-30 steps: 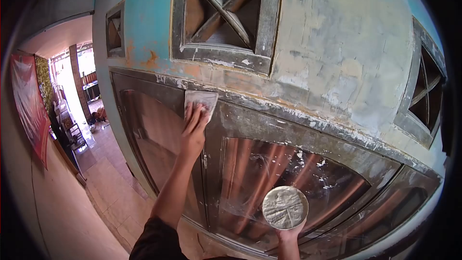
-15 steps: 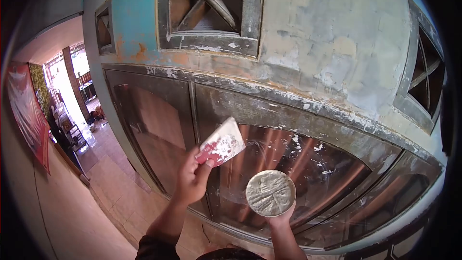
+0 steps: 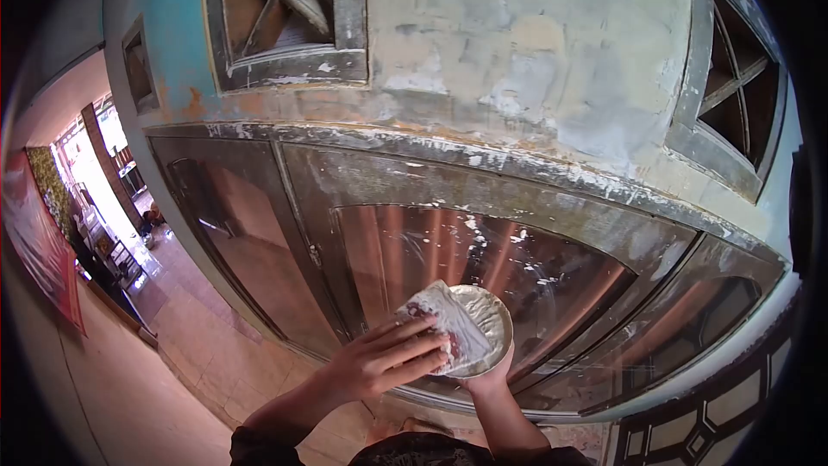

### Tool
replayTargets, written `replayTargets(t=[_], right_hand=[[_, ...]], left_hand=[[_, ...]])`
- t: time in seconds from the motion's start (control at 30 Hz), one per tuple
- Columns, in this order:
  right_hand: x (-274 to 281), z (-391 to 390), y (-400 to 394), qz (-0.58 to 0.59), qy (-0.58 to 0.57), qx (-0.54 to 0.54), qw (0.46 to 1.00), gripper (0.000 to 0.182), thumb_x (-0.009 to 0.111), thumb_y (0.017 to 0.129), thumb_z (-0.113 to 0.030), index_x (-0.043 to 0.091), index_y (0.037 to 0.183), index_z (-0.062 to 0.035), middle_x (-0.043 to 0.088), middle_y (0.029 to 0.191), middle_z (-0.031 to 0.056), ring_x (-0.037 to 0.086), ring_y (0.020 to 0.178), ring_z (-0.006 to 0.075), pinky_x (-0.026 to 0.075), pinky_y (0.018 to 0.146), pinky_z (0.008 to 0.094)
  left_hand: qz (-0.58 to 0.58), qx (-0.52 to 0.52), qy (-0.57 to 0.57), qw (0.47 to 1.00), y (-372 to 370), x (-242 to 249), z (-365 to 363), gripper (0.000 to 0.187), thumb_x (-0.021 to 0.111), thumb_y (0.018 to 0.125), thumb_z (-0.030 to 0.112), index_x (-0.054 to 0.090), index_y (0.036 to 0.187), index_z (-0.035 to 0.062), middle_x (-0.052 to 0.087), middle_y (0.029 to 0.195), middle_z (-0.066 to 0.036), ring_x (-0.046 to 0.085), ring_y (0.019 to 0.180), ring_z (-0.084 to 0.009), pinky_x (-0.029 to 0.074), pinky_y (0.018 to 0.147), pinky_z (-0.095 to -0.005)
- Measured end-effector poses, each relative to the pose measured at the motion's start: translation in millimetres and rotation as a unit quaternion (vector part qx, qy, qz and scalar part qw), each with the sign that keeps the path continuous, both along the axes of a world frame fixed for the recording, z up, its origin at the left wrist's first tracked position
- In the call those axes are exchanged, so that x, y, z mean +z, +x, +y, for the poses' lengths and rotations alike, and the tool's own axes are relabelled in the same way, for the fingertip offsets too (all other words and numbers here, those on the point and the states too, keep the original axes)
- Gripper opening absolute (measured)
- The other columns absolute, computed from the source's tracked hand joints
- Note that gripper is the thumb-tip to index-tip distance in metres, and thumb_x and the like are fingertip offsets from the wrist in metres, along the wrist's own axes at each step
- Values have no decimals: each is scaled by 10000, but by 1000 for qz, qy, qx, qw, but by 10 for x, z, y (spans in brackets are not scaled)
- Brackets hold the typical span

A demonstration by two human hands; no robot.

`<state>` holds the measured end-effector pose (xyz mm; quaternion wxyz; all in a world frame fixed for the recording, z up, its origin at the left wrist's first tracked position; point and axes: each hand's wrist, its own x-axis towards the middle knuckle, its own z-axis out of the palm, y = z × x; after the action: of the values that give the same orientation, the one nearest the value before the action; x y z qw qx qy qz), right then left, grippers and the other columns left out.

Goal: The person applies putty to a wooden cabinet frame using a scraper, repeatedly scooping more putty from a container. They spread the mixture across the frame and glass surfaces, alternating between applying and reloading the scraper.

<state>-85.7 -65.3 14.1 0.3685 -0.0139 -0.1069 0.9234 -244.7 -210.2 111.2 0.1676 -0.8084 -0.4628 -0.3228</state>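
My left hand grips a flat putty spreader, red beneath smears of white putty, with the fingers laid along its face. The blade overlaps the left part of a round bowl, right against the putty. Pale grey-white putty fills the bowl and shows ridges on its surface. From below, my right hand holds the bowl up, its fingers mostly hidden underneath.
Ahead stands a brown wooden window frame with dark glass and putty flecks. Above it is a patched wall with crossed-bar vents. Tiled floor runs left toward a bright opening, beside a red banner.
My left hand has lowered the spreader from in front of the window down onto the bowl, turning its face. The bowl has shifted slightly left, and the view has swung right.
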Motion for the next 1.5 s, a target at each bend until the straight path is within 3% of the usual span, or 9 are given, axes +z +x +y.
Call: replayTargets(t=[0.07, 0.17, 0.37, 0.43, 0.63, 0.9, 0.93, 1.0, 1.5], right_hand=[[-14, 26, 50, -6, 52, -24, 998, 598, 322, 1052, -476, 515, 1404, -32, 556, 1405, 206, 566, 1262, 382, 448, 1087, 535], [-39, 77, 109, -9, 1, -12, 1000, 601, 311, 1053, -467, 499, 1421, -31, 551, 1413, 210, 567, 1266, 384, 439, 1099, 533], [47, 139, 213, 34, 14, 32, 999, 626, 316, 1042, -487, 479, 1442, -34, 533, 1431, 222, 552, 1286, 391, 429, 1114, 536], [20, 171, 243, 29, 53, 8, 998, 638, 323, 1038, -502, 483, 1440, -34, 533, 1430, 227, 551, 1287, 392, 427, 1117, 535], [-64, 271, 384, 18, 5, -10, 1000, 632, 344, 1039, -513, 502, 1424, -37, 546, 1422, 218, 557, 1281, 386, 435, 1105, 532], [18, 322, 547, -29, 133, -68, 988, 635, 354, 1038, -519, 502, 1430, -42, 550, 1424, 213, 578, 1253, 389, 453, 1086, 529], [2, 332, 568, -29, 133, -69, 988, 635, 354, 1038, -519, 502, 1430, -42, 550, 1424, 213, 578, 1253, 389, 453, 1086, 529], [-41, 368, 599, 63, 11, 7, 998, 642, 345, 1039, -516, 491, 1438, -34, 542, 1432, 217, 574, 1260, 390, 454, 1088, 527], [-53, 409, 703, 51, 31, -8, 998, 647, 333, 1032, -506, 485, 1441, -28, 546, 1424, 220, 576, 1260, 391, 460, 1089, 523]], left_hand=[[-5, -27, -25, 999, 97, 24, 53, 310, 689, 870, 165, 730, 1165, 79, 662, 1299, -91, 583, 1288, -321, 511, 1046, -471], [19, -20, -37, 999, 151, -49, 134, 307, 672, 885, 167, 725, 1175, 80, 654, 1314, -91, 575, 1297, -319, 506, 1053, -468], [14, -37, -56, 998, 271, -108, 258, 326, 647, 900, 172, 706, 1206, 78, 641, 1338, -83, 558, 1318, -310, 493, 1074, -459], [17, -40, -60, 997, 310, -108, 277, 329, 633, 904, 168, 701, 1213, 77, 632, 1353, -78, 550, 1326, -307, 486, 1082, -461], [38, -40, -81, 995, 399, -153, 349, 356, 634, 906, 172, 678, 1248, 81, 620, 1357, -74, 536, 1334, -292, 474, 1098, -439], [64, -43, -44, 996, 551, -202, 521, 357, 629, 890, 157, 695, 1233, 86, 627, 1365, -67, 532, 1347, -313, 482, 1090, -456], [64, -44, -44, 996, 559, -206, 528, 357, 629, 890, 157, 695, 1233, 86, 627, 1365, -67, 532, 1347, -313, 482, 1090, -456], [77, -49, -65, 994, 556, -201, 541, 359, 630, 883, 158, 693, 1230, 88, 626, 1369, -62, 525, 1355, -307, 478, 1095, -448], [91, -29, -42, 994, 673, -185, 612, 375, 613, 891, 164, 677, 1255, 101, 598, 1419, -22, 499, 1384, -281, 468, 1101, -438]])
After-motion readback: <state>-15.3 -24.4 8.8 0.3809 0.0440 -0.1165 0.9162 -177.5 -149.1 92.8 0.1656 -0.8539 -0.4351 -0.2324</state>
